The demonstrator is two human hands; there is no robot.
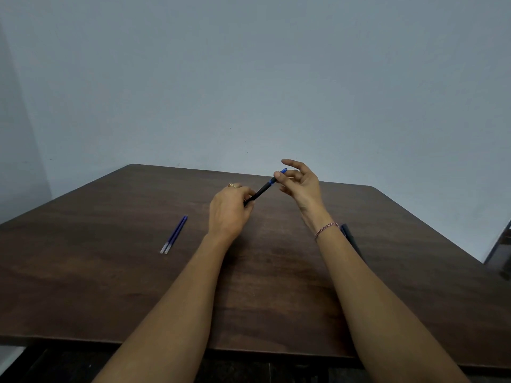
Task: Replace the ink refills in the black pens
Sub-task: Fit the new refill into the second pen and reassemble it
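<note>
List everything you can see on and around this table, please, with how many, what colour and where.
Pen: one, black with a blue end, held above the table between both hands.
Ink refills: two, blue with pale ends, lying side by side on the table's left part.
Dark pen-like object: one, black, on the table, partly hidden behind the right forearm.
Table: one, dark brown wood.
Wall: pale grey-blue, behind the table.
Ring: one, gold, on the left hand.
Bracelet: one, reddish beads, on the right wrist.
Left hand: gripping the pen's black lower part.
Right hand: fingers at the pen's blue end, other fingers spread.
</note>
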